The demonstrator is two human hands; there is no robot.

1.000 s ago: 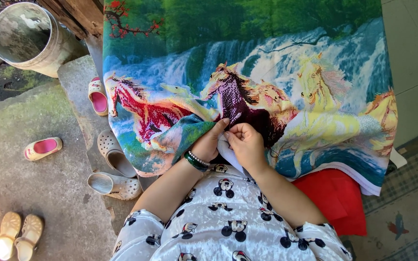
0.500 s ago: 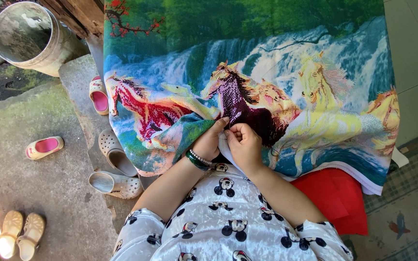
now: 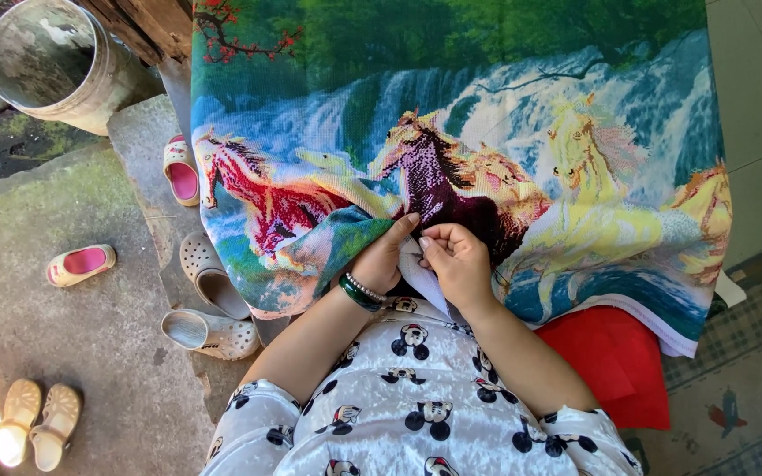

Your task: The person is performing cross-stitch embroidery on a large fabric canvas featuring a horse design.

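While the head view looks straight down, the left hand (image 3: 383,261) lies on the folded lower edge of the horse-and-waterfall embroidery cloth (image 3: 487,150), fingers pressed together, seemingly to keep the fabric flat. Just beside it, the right hand (image 3: 457,261) has its fingers pinched at the white edge near the purple horse (image 3: 438,181); what they pinch is too small to tell. Sandals (image 3: 209,282) lie on the stone floor (image 3: 63,335) near a bucket (image 3: 50,62).

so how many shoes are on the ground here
6: pink slipper by the cloth, pink shoe alone, two grey clogs, tan pair bottom left. More may be hidden.
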